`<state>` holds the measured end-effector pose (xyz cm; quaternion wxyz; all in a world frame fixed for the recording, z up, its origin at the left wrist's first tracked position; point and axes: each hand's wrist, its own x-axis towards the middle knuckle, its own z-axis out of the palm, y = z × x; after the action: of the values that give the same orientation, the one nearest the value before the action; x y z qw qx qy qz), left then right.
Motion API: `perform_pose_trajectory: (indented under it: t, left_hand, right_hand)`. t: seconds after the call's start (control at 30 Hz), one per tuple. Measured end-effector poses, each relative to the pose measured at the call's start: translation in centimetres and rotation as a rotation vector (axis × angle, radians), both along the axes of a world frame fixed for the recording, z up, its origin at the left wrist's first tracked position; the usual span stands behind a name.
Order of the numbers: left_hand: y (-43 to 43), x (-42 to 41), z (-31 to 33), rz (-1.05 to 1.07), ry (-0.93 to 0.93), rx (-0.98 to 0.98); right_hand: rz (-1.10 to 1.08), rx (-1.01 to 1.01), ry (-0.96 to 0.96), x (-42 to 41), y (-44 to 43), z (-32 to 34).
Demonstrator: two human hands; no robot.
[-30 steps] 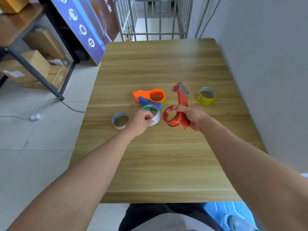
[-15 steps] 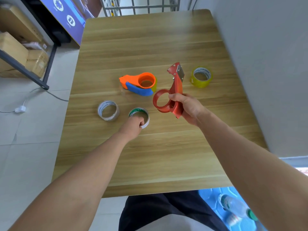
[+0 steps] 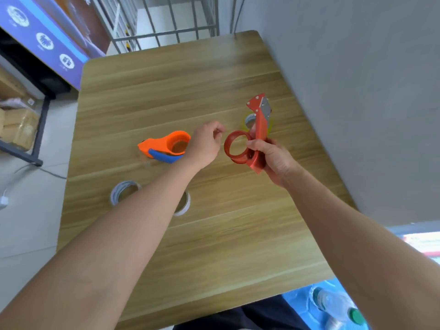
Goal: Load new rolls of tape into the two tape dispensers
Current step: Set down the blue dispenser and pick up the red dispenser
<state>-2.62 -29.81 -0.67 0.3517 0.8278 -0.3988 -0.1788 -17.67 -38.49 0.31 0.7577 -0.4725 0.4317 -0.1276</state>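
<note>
Red dispenser [image 3: 254, 139]: held off the table [image 3: 214, 234] in the right hand [image 3: 273, 158]. A round open ring at the near end, empty of tape, is joined to a flat arm that rises to a toothed metal blade plate with small rivets at the top.
Right grip: closed around the dispenser's lower body, thumb laid across the base of the ring.
Left hand [image 3: 204, 145]: raised over the table between the two dispensers, fingers loosely curled, thumb and forefinger almost meeting; nothing is seen held in it.
Orange dispenser [image 3: 166, 147]: laid on its side on the table just left of the left hand. An orange body with a round hub opening is seen, with a blue curved handle along its near edge.
Yellow roll [image 3: 248, 121]: on the table behind the red dispenser, mostly hidden by it; only a yellowish rim and a grey core show.
Grey roll [image 3: 123, 190]: flat on the table, left of the left forearm.
White roll [image 3: 184, 203]: flat on the table, largely covered by the left forearm.
Table: light wood grain, its right edge against a grey wall.
</note>
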Motion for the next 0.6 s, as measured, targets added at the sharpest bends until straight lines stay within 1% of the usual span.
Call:
perform_pose_trajectory:
  t: [0.13,0.3,0.5,0.6]
  left_hand:
    - [-4.9,-0.8,-1.3,-0.126,-0.001,0.074]
    - [-9.6,-1.4,-3.7,-0.186,-0.028,0.193]
    - [-13.0,-1.8,-6.9,-0.316,-0.094,0.425]
    - [-13.6,-2.2,-7.8,-0.315,-0.164,0.456]
  right_hand:
    - [-0.064,-0.056,0.053,-1.8,-2.9,-0.3]
    - [-0.116,-0.084,0.131,-4.0,-6.1,-1.4]
    - [-0.166,-0.08,0.169,-6.3,-7.9,-3.2]
    - [-0.154,-0.081,0.178,-7.0,-8.4,-3.7]
